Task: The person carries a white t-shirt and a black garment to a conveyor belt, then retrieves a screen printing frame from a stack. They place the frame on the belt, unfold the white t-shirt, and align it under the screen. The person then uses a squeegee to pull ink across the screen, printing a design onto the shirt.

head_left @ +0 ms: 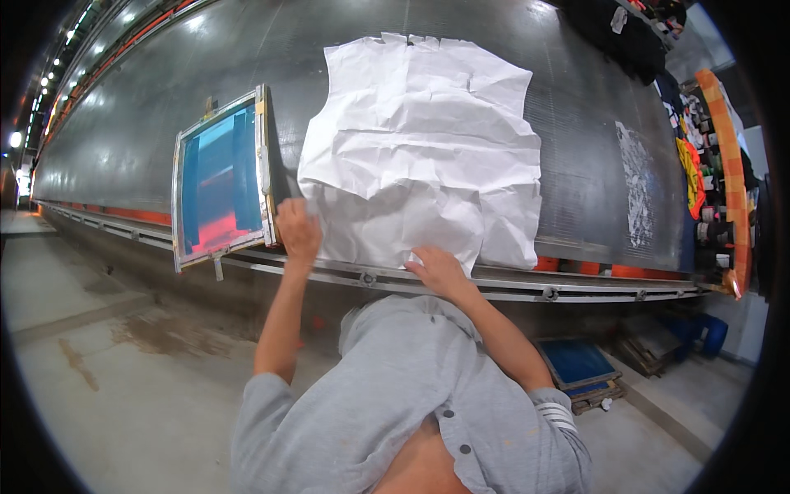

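A creased white shirt-shaped sheet [411, 156] lies on the dark table; whether it is cloth or paper I cannot tell. My right hand [440, 272] is at its lower edge, thumb and fingers closing on the border. To the left stands a screen-printing frame [265, 156] with blue mesh and a pinkish-red reflection low down. Between this frame and the sheet is my left hand [298, 230], fingers curled and slightly blurred, close to the frame's right side. What its fingers hold, if anything, is hidden.
A metal rail [502, 288] runs along the long table's [576, 165] near edge. Dark cloth [617, 41] lies at the far right, and containers [714, 230] line a rack beside an orange strip [724, 156]. More blue screens [576, 362] lie on the floor at the right.
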